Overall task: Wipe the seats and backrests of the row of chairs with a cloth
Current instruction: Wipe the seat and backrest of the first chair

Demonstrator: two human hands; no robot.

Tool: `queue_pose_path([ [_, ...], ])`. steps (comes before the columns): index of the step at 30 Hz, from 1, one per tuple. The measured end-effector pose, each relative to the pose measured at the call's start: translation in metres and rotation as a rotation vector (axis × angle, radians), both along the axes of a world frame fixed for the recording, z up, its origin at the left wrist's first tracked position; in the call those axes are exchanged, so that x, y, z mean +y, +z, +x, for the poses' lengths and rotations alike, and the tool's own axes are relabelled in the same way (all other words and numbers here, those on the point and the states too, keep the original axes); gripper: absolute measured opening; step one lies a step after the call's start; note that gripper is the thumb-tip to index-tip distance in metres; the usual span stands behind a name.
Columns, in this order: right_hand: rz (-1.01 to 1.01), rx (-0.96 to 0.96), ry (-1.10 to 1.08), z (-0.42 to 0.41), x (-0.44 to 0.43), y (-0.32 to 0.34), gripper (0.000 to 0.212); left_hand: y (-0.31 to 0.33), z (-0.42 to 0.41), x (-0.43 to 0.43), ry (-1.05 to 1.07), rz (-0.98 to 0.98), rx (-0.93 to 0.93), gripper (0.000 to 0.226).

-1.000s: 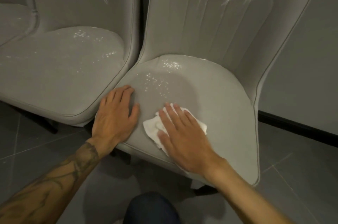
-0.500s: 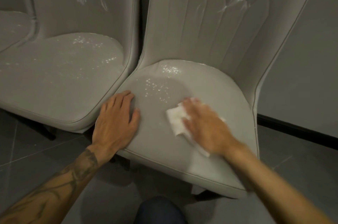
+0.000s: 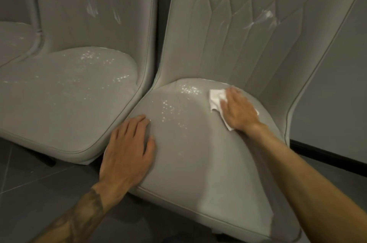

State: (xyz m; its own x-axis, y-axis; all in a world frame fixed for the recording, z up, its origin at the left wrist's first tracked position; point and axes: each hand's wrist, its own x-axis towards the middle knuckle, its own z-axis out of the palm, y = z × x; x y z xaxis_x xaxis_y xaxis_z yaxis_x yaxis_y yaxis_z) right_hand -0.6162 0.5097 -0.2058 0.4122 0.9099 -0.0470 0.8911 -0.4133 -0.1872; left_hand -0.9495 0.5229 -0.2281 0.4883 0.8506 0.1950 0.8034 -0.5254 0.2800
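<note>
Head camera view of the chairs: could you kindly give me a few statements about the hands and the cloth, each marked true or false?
1. The right hand presses a crumpled white cloth onto the smooth grey padded seat of the right-hand chair. True.
2. The cloth lies at that seat's front edge. False: it is near the back, close to the grey quilted backrest.
3. The left hand lies flat on the same seat's front left part. True.
4. The left hand holds a second cloth. False: it holds nothing.
5. The floor is pale wood. False: dark grey floor tiles show.
</note>
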Motion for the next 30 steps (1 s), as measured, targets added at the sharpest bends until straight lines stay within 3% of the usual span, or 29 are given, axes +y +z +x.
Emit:
queue_pose_path([
  [3,0.001,0.005,-0.091,-0.028,0.044,-0.001,0.06,0.0,0.001,0.002,0.019,-0.01,0.014,0.059],
  [6,0.031,0.039,0.132,-0.073,0.074,-0.009,0.061,0.001,0.001,0.001,0.025,-0.022,0.019,0.06],
  [8,0.012,0.039,0.204,-0.058,0.069,-0.009,0.062,0.002,0.001,0.001,0.021,-0.028,0.028,0.06],
  [12,-0.048,-0.071,0.016,-0.002,0.049,-0.009,0.061,0.002,0.003,0.001,0.026,-0.041,0.046,0.063],
  [14,-0.032,-0.049,0.005,-0.021,0.063,-0.011,0.061,0.002,0.003,0.002,0.038,-0.044,0.039,0.063],
  [18,0.04,0.037,0.198,-0.067,0.086,-0.015,0.061,0.004,0.004,0.0,0.038,-0.055,0.039,0.064],
  [22,0.056,0.128,0.238,-0.045,0.065,-0.01,0.054,0.006,0.004,0.0,0.035,-0.053,0.038,0.062],
  [26,0.006,0.021,0.365,-0.035,0.052,-0.02,0.064,0.004,0.004,0.001,0.038,-0.037,0.034,0.06],
  [30,-0.001,0.019,0.172,-0.047,0.086,-0.012,0.06,0.002,0.004,0.001,0.032,-0.022,0.029,0.058],
])
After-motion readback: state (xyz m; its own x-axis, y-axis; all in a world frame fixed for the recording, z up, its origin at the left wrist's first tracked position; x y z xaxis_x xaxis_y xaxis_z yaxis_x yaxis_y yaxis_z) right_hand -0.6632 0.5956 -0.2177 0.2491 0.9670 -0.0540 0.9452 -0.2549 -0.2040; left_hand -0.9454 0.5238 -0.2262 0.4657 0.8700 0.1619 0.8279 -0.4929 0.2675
